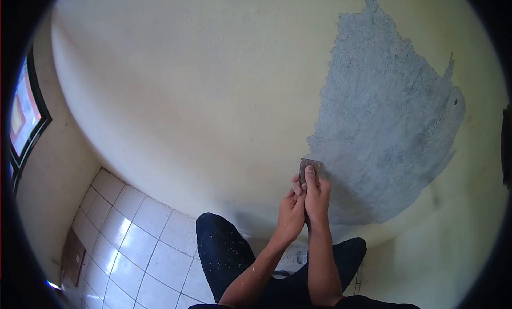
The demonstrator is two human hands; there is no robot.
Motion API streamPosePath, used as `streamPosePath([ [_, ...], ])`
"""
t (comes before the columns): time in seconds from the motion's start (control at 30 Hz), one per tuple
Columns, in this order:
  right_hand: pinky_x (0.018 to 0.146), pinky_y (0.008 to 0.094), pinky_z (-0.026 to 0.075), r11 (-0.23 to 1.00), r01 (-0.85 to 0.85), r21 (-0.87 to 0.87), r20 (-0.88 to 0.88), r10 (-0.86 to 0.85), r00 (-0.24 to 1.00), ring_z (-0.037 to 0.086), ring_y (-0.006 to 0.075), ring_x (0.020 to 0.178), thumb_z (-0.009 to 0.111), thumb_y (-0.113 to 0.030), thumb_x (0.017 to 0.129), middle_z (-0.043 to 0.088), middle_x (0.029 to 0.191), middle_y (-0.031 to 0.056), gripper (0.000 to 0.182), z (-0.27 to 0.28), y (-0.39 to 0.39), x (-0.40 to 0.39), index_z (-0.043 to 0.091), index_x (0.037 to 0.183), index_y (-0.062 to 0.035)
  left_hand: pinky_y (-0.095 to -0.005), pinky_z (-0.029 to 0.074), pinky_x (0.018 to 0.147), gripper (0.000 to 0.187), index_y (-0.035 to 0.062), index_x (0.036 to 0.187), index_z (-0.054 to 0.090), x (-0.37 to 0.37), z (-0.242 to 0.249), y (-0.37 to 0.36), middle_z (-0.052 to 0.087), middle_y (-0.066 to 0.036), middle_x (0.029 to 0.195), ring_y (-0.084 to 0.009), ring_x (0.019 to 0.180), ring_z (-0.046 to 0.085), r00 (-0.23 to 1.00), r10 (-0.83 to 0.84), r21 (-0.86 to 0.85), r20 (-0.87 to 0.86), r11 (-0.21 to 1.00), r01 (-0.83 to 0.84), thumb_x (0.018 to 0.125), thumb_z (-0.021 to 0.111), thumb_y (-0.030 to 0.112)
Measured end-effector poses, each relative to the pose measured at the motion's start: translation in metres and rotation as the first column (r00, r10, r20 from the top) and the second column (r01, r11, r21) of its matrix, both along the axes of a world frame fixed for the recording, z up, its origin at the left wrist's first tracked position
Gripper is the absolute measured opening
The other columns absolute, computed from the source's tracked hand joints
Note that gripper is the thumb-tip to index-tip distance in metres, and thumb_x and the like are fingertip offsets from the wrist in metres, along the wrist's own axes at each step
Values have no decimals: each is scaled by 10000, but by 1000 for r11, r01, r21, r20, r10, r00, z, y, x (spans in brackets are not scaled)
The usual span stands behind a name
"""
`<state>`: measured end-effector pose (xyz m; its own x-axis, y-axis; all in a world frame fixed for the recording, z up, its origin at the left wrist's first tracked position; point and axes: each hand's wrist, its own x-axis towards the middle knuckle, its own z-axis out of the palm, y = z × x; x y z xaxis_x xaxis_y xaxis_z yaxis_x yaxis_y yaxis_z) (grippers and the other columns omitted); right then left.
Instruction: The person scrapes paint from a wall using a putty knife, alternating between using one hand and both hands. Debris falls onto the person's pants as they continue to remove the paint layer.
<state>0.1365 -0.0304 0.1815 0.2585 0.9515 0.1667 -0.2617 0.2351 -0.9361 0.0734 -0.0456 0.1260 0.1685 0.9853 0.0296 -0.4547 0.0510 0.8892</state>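
Both my hands grip one flat scraper (pixel 310 162), whose brown blade rests against the wall at the lower left edge of a bare grey patch (pixel 389 117). My right hand (pixel 318 194) is closed round it, thumb pressed along the blade. Just to the left, my left hand (pixel 292 207) is closed on the lower part, its fingers touching the right hand. Most of the handle is hidden by my hands. Around the grey patch the wall (pixel 229 95) keeps its pale yellow paint, with a ragged border.
My bent knees (pixel 221 245) in dark trousers, dotted with pale flakes, are close to the wall. White floor tiles (pixel 160 250) lie at lower left. A dark-framed window (pixel 26 111) is at far left, and a brown panel (pixel 73 257) stands low by the side wall.
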Motion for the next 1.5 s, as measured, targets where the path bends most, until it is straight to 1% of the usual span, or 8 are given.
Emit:
streamPosePath([
  [0.2,526,301,511,998,51,24,46,-52,998,543,117,532,548,-357,1099,533,621,24,500,-14,6,8,668,835,50,-274,500,866,383,-80,1189,623,5,9,-3,658,-71,1069,-101,981,590,998,24,14,61,1000,-25,1116,521,282],
  [0.27,549,299,526,1000,3,31,42,-4,999,526,107,548,544,-375,1097,518,641,6,487,26,7,0,652,852,32,-263,503,861,368,-63,1203,609,-5,36,7,665,-51,1041,-92,966,594,998,-35,58,46,998,32,1116,524,285],
  [0.43,583,297,538,999,20,-43,51,-18,999,520,102,558,529,-365,1101,500,640,-5,476,3,-5,2,640,856,28,-253,494,862,327,-49,1189,611,-3,25,-10,659,-41,1051,-78,950,582,999,0,-65,50,998,3,1121,510,255],
  [0.53,568,301,539,1000,9,-15,30,-9,1000,521,102,555,532,-351,1101,492,638,-2,475,20,-2,-2,637,851,38,-259,492,878,341,-52,1177,645,-5,22,3,658,-47,1082,-81,986,582,998,-6,54,-60,999,9,1119,511,256],
  [0.73,543,325,556,997,63,-34,-12,-63,998,540,116,533,542,-310,1099,538,623,32,470,-1,-1,1,655,838,63,-278,484,902,396,-90,1095,689,-1,20,-8,624,-74,1156,-106,1032,572,994,-7,-79,106,997,16,1116,517,266],
  [1.03,533,317,532,998,47,-43,-31,-48,998,554,124,535,556,-316,1095,552,637,37,467,10,0,-1,656,825,52,-257,499,899,356,-55,1305,581,-2,23,-4,662,-70,1136,-92,1046,602,995,-23,2,94,1000,23,1118,516,240],
  [1.23,513,304,507,995,40,-86,-56,-45,997,548,124,532,563,-331,1092,566,635,41,479,15,-11,2,663,822,51,-257,512,899,364,-37,1300,581,-1,25,-11,676,-71,1164,-104,1052,633,999,-34,8,36,999,34,1128,485,268],
  [1.5,510,312,530,1000,13,-3,-26,-13,1000,564,132,519,547,-322,1097,560,608,40,482,27,-5,-3,671,831,60,-230,522,754,344,-22,1254,598,-2,37,-7,692,-50,1074,-79,916,649,996,0,54,91,999,-5,1130,477,276],
])
